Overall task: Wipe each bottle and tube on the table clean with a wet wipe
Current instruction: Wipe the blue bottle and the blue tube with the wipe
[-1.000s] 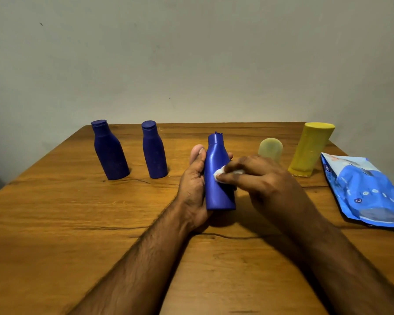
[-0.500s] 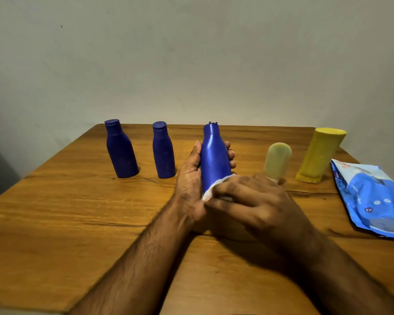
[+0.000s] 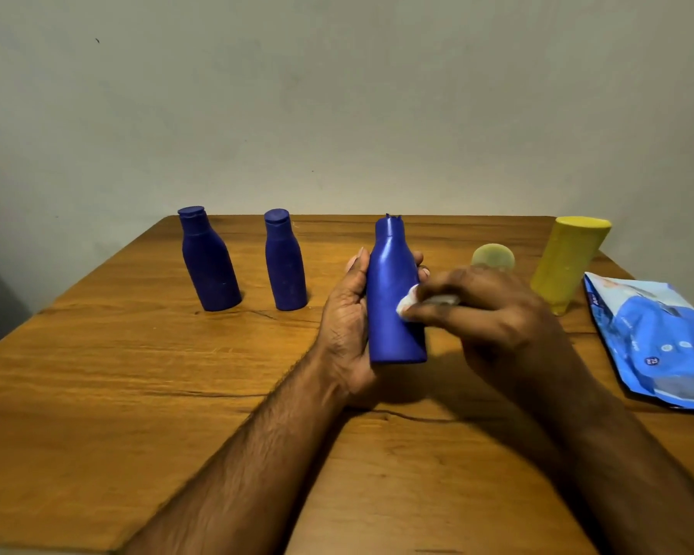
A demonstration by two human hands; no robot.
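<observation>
My left hand [image 3: 347, 314] grips a bright blue bottle [image 3: 391, 286] from behind and holds it upright just above the wooden table [image 3: 137, 374]. A white wet wipe [image 3: 408, 307] is pinched in my right hand [image 3: 493, 314] and pressed against the bottle's right side at mid-height. Two dark blue bottles [image 3: 207, 260] [image 3: 284, 261] stand at the back left. Behind my right hand a pale yellow tube [image 3: 493, 256] is partly hidden, and a larger yellow tube [image 3: 565, 262] stands to its right.
A blue wet-wipe pack [image 3: 658, 338] lies flat at the table's right edge. A plain wall rises behind the table's far edge. Bare wood stretches across the front left of the table.
My right hand with the wipe has slid up from the bottle's lower part to its middle. The bottle's base, hidden before, now shows. The camera view has shifted slightly.
</observation>
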